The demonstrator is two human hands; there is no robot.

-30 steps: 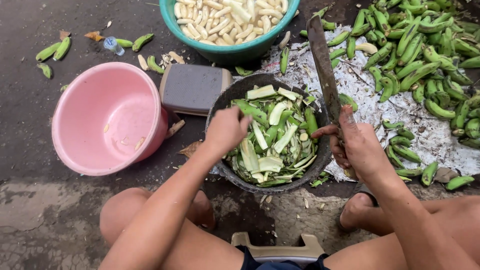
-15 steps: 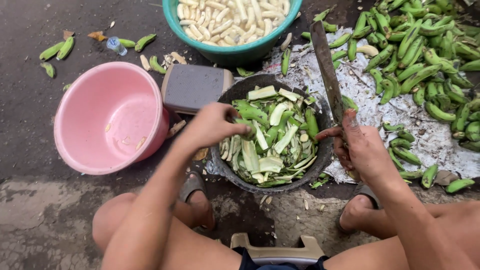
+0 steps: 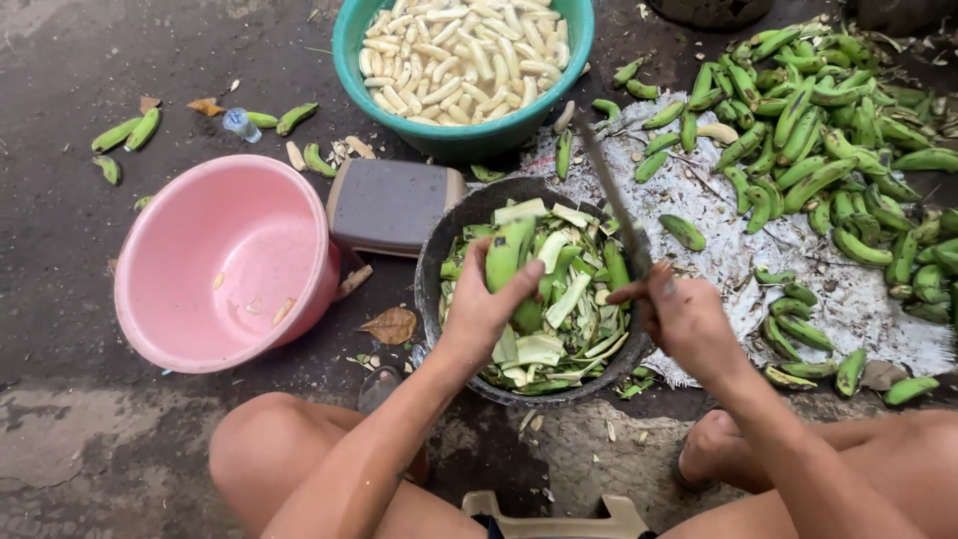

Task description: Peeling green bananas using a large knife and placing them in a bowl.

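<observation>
My left hand (image 3: 486,306) grips a green unpeeled banana (image 3: 509,258) upright over a black basin (image 3: 431,262) full of green peelings. Just to the right, my right hand (image 3: 681,311) is closed on the handle of a long knife (image 3: 609,195), its blade pointing up and away toward the teal tub. The two hands are close together above the basin. A teal tub (image 3: 461,137) of pale peeled bananas stands behind the basin.
An empty pink basin (image 3: 225,262) sits at the left, with a small grey stool (image 3: 391,203) between it and the black basin. A big heap of green bananas (image 3: 828,150) lies on a white sack (image 3: 718,240) at the right. My bare knees frame the bottom.
My left hand left the basin's left rim and now holds a green banana over the peelings. The knife hand moved inward toward it.
</observation>
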